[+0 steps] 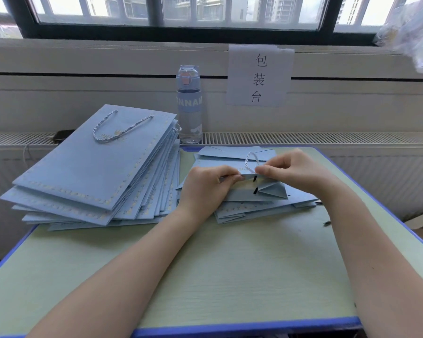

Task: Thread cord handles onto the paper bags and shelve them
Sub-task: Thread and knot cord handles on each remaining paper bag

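Your hands meet over the right half of the tabletop (230, 264), working one pale-blue bag (269, 192) that lies on a low pile (266, 212) of flat bags. Your left hand (205, 186) has the bag's folded top edge, its grip a pinch of thumb and fingers on the paper. Your right hand (296, 172) grasps the cord (250, 161) between thumb and forefinger at that same edge, and the two sets of fingertips nearly touch. The cord rises beyond your hands as a short white arch. Two black tips (255, 190) show just below the edge (one above the other, against the bag's inner fold).

To your left, a taller stack (91, 167) of bags fans out, and its top bag carries a cord handle. The stack's left and far corners reach past the tabletop's edge, while its right side lies just beside the pile. A bottle (189, 106) stands upright on the grille (303, 137) behind the far edge, between stack and pile. A paper sign (259, 76) hangs on the wall to its right.

Bare green surface shows across the near half, from your forearms down to the blue front rim. A narrower bare strip runs along the right edge, where two small dark bits (327, 223) lie, too small to identify.
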A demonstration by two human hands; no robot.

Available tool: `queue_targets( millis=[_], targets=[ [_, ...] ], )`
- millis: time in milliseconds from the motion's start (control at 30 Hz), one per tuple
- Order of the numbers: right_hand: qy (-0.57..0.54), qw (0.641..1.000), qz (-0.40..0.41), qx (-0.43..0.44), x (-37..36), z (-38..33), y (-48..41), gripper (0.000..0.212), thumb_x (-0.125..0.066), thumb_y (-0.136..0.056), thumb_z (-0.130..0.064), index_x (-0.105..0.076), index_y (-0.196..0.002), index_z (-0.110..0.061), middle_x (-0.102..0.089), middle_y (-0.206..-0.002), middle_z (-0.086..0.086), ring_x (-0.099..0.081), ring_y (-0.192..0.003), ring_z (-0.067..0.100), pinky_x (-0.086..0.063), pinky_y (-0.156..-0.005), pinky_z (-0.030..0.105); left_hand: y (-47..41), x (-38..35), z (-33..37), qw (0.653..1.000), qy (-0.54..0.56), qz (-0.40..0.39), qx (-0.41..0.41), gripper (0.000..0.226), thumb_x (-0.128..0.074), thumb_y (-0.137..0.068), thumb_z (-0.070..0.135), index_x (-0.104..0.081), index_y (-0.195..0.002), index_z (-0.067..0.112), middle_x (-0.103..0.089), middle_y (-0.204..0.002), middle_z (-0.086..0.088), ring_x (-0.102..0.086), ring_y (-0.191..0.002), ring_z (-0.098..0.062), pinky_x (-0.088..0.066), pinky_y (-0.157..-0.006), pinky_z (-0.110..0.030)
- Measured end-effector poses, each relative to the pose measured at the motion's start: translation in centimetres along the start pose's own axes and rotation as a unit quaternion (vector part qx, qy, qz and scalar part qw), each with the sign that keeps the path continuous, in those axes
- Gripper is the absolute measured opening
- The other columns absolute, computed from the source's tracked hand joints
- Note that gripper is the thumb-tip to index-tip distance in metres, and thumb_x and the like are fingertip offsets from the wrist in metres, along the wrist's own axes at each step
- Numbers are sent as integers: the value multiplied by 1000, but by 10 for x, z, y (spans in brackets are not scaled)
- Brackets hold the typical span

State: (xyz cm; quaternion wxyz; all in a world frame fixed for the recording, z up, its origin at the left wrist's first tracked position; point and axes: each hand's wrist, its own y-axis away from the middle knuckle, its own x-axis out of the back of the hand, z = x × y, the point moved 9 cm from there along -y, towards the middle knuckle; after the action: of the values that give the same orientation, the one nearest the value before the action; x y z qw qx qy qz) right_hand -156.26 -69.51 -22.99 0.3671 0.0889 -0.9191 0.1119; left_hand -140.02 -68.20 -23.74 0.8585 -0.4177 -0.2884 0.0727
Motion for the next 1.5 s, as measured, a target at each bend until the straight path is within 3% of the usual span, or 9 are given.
queue_targets(
  millis=[133,267,400,500,667,1000,1233,1400,1500],
  targets=[
    [-8,1000,-11,10,1,-2,4,13,-71,-80,-35,-76,-76,-23,-71,-84,-4,-60,-81,20,-41,-73,27,-1,2,2,1000,-4,-1,-5,17,-71,-75,29,-77,-80,14,-73,-72,3,-66,-63,-12,-51,-63,-33],
    [23,999,11,33,2,-4,0,22,-66,-86,-30,-74,-78,-12,-68,-89,8,-60,-88,25,-46,-82,38,-2,3,1,1000,5,-4,-10,19,-70,-76,29,-77,-84,13,-74,-76,3,-65,-68,-7,-52,-66,-33],
    [10,999,27,33,2,-7,0,25,-64,-87,-28,-71,-71,-11,-60,-74,3,-51,-68,14,-39,-66,25,-1,8,15,993,-29,11,-111,21,-65,-83,33,-75,-93,18,-74,-87,4,-65,-72,-9,-53,-59,-30],
    [1,999,23,36,-1,-9,0,27,-63,-88,-27,-69,-67,-11,-54,-69,4,-45,-62,10,-34,-57,20,4,6,31,979,-73,29,-186,14,-66,-83,34,-75,-81,23,-72,-88,11,-66,-67,-10,-49,-49,-25],
    [-10,999,17,41,-4,-11,0,32,-65,-84,-33,-69,-67,-7,-52,-68,5,-43,-61,13,-34,-60,29,9,7,38,967,-120,90,-206,15,-70,-81,35,-75,-72,25,-71,-83,14,-61,-61,-4,-34,-48,-15],
    [-25,997,47,63,2,-13,0,16,-70,-81,-32,-76,-73,-20,-71,-80,11,-61,-86,34,-48,-77,48,7,3,34,967,-96,54,-228,11,-74,-75,24,-71,-67,16,-73,-87,8,-63,-54,-12,-44,-40,-21],
    [-16,997,71,18,12,9,-2,11,-69,-84,-30,-77,-83,-23,-73,-83,0,-63,-82,13,-45,-74,28,3,7,24,979,-49,22,-196,19,-65,-82,31,-72,-78,14,-74,-93,7,-69,-64,-12,-53,-48,-29],
    [-37,999,36,-2,3,11,-4,5,-71,-84,-24,-76,-85,-25,-74,-86,-9,-67,-88,4,-49,-77,13,-1,-7,-8,985,-134,-74,-86,46,-70,-79,37,-60,-121,23,-72,-101,8,-70,-84,-18,-55,-64,-34],
    [-48,998,-17,-22,-8,14,-3,11,-68,-85,-24,-73,-93,-30,-71,-94,-18,-63,-91,-9,-43,-73,3,-1,-4,-14,985,-132,-77,-77,21,-68,-80,28,-73,-100,23,-74,-88,5,-71,-78,-21,-55,-61,-36]
  ],
)
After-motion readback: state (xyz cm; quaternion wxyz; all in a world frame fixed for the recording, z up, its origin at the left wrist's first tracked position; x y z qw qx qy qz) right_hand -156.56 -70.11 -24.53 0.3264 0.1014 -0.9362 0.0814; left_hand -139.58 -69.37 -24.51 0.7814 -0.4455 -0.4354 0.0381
